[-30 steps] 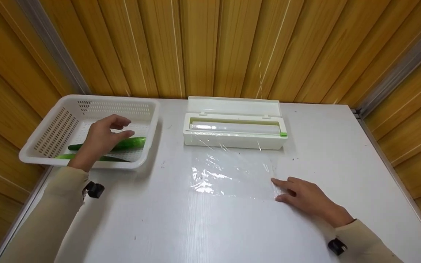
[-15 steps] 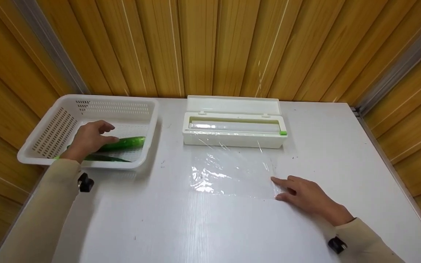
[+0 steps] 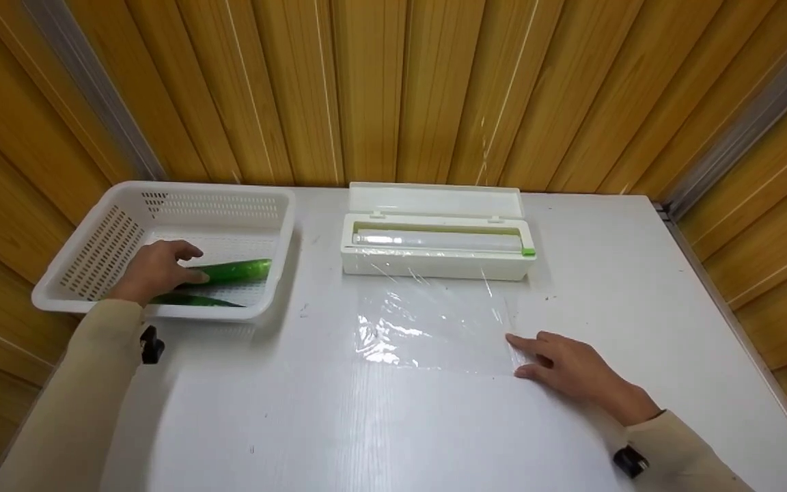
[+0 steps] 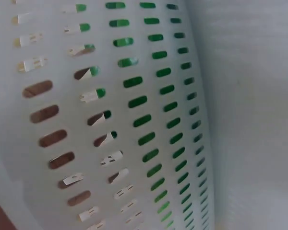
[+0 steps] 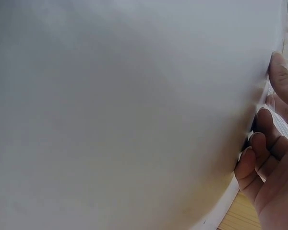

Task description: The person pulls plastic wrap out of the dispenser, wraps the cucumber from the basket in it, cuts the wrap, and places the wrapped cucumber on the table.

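My left hand [image 3: 173, 264] is inside the white perforated basket [image 3: 216, 188], fingers and thumb curled round the near end of a green cucumber [image 3: 242, 270]. A second cucumber [image 3: 195, 300] lies beside it, closer to me. The left wrist view shows only the basket wall [image 4: 134, 28], with green and fingers behind its slots. My right hand [image 3: 557, 359] lies flat on the table, fingertips pressing the near right corner of a clear cling film sheet [image 3: 427, 321]. The right wrist view shows the fingers [image 5: 273, 139] against the white tabletop.
A white cling film dispenser box [image 3: 434, 263] stands open behind the sheet, with a green slider [image 3: 529, 252] at its right end. The white table [image 3: 366, 437] ends at wooden wall panels at the back and on both sides.
My left hand has dropped from above the basket into it and closed on the cucumber's end. The right hand has stayed on the film corner.
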Demonstrator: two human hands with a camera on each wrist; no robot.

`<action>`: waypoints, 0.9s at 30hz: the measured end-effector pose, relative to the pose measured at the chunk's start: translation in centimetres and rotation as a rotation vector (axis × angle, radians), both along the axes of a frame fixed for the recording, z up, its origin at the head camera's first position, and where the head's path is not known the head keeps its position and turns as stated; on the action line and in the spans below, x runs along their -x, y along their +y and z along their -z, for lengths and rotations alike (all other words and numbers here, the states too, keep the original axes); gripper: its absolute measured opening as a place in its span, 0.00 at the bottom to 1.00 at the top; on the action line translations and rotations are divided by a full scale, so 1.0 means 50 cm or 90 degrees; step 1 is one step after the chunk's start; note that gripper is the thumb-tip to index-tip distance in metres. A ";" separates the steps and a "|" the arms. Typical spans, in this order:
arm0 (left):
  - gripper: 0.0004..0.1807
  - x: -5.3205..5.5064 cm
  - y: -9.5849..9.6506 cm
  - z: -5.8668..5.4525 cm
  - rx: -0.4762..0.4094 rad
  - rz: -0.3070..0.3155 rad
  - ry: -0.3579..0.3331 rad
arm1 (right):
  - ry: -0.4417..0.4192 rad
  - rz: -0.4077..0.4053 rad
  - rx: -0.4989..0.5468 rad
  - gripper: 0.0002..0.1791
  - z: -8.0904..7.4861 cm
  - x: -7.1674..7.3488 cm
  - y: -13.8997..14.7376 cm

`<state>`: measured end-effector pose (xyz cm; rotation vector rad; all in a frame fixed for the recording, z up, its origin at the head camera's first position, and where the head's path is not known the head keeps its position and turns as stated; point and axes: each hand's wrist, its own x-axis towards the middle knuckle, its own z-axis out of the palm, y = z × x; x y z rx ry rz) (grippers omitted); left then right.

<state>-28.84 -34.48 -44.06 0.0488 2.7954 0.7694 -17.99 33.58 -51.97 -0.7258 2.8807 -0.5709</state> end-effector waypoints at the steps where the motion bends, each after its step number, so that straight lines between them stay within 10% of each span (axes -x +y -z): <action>1: 0.31 0.000 -0.003 0.003 0.000 0.002 -0.002 | -0.003 0.002 -0.002 0.34 0.000 0.000 0.000; 27: 0.29 0.008 -0.016 0.022 0.035 0.040 -0.009 | -0.018 0.017 -0.001 0.34 -0.003 -0.006 -0.003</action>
